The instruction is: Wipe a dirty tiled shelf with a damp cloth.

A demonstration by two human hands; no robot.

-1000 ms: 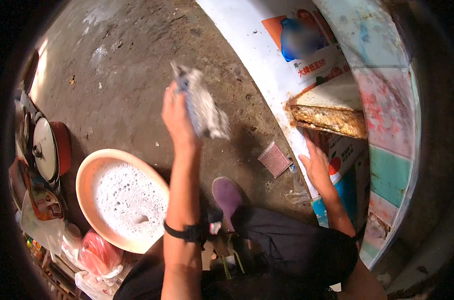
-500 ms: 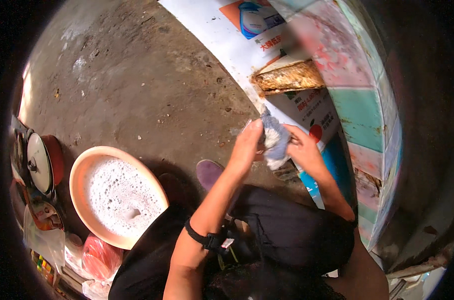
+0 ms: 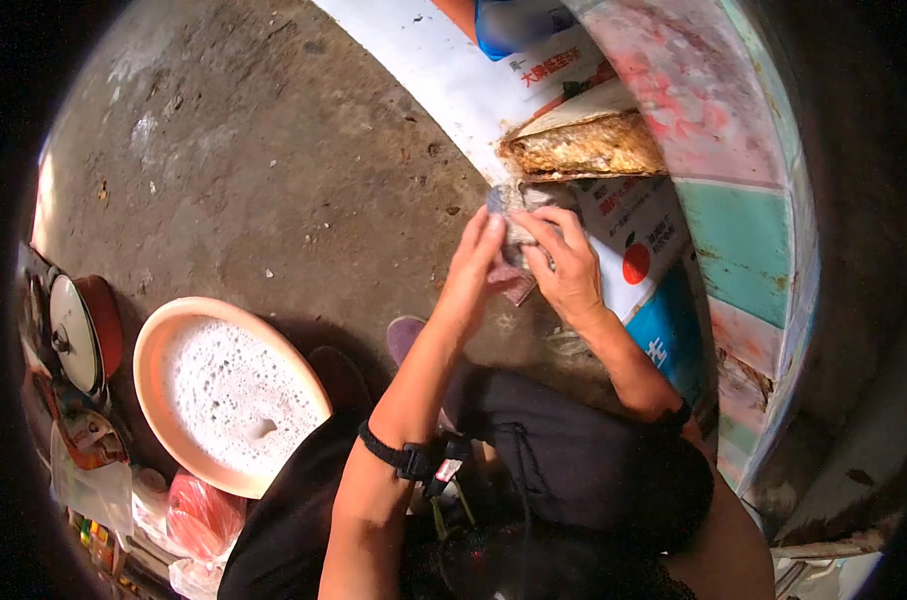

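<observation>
Between my two hands is a bunched-up cloth [image 3: 510,200], grey-blue and whitish, with a dull reddish part hanging below the fingers. It looks small and soft; its kind is hard to make out. My left hand [image 3: 477,250] grips it from the left, fingers closed along its side. From the right, my right hand [image 3: 572,268] pinches it with bent fingers. Both hands are raised in front of my knees, with the floor and a printed sheet beneath. Part of the cloth is hidden behind the fingers.
A peach-coloured basin [image 3: 146,372] of foamy water stands left of my leg. Beyond it are a lidded pot [image 3: 74,330] and a red plastic bag [image 3: 204,515]. A worn board edge [image 3: 589,148] and a pink-and-green panel [image 3: 734,240] stand at the right.
My hands and the cloth have moved slightly left and farther from me. The right hand has come over the cloth, and a reddish part now shows below. The view has shifted a little.
</observation>
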